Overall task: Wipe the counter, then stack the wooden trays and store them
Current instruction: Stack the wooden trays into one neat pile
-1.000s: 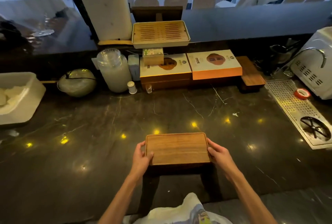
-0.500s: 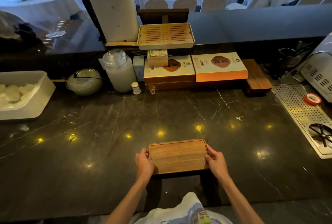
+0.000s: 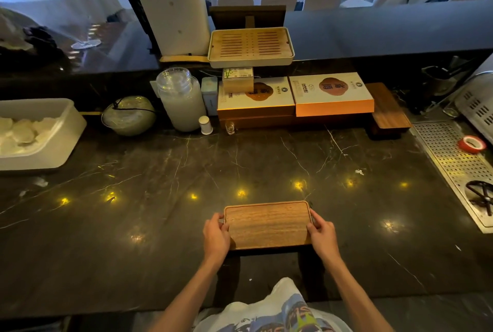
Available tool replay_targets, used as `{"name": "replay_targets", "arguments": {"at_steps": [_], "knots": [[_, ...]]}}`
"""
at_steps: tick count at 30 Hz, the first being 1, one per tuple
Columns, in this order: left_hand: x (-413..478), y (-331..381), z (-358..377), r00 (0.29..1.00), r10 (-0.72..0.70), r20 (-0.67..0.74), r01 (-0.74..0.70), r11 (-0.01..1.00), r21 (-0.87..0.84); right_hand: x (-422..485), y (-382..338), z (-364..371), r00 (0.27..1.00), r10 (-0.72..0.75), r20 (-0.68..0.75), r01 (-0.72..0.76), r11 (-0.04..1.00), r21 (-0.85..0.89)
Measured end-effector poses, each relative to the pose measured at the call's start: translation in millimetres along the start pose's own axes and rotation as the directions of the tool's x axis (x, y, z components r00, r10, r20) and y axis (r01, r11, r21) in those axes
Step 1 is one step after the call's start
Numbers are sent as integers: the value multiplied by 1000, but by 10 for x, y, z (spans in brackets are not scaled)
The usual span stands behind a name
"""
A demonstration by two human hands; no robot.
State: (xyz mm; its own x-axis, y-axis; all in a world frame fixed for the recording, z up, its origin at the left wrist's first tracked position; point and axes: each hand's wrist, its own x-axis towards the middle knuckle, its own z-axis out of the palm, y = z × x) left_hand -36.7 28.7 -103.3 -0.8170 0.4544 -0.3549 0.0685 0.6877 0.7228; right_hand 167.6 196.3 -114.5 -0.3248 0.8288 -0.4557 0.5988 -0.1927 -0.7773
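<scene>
Item: brown rectangular wooden tray with rounded corners and a shallow raised rim (image 3: 267, 223), lying level near the front of the counter, directly before the person. Whether it rests on the surface or is lifted just clear cannot be told; a dark shadow lies beneath its near edge.

Hands: left hand (image 3: 216, 235) grasps the tray's left short end, right hand (image 3: 321, 234) grasps the right short end, fingers curled over each rim.

Support: dark veined marble counter (image 3: 133, 225), glossy, reflecting small yellow lights. No cloth is in view; a few pale specks remain near the right and left margins. Judgement: wiping appears largely done, and the tray appears single or closely stacked, which cannot be told from above.

Related stock: a second brown wooden tray (image 3: 386, 107) sits on a dark stand at the back right, just beside the orange-edged white gift box (image 3: 330, 94). A slatted bamboo tray in a cream frame (image 3: 250, 46) stands higher on the rear ledge. Judgement: stacking and storing look still outstanding.

Clearances: broad open counter between the held tray and the rear row. Left boundary, white plastic tub of pale round pieces (image 3: 61, 134); rear, frosted glass jar (image 3: 181, 99); right, perforated steel drain board (image 3: 453, 161) bearing a red tape roll (image 3: 471, 144). The front counter edge is close behind the tray.
</scene>
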Motion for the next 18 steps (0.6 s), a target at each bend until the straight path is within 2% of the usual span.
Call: {"name": "replay_targets", "arguments": {"at_steps": [2, 7, 18], "knots": [[-10, 17, 7, 999, -24, 27, 25, 1000, -13, -21, -11, 8, 1000, 11, 16, -12, 1000, 13], [-53, 40, 84, 996, -38, 78, 39, 999, -9, -97, -91, 88, 985, 24, 168, -40, 995, 90], [29, 176, -15, 968, -175, 179, 200, 970, -136, -54, -134, -33, 990, 9, 144, -27, 992, 122]]}}
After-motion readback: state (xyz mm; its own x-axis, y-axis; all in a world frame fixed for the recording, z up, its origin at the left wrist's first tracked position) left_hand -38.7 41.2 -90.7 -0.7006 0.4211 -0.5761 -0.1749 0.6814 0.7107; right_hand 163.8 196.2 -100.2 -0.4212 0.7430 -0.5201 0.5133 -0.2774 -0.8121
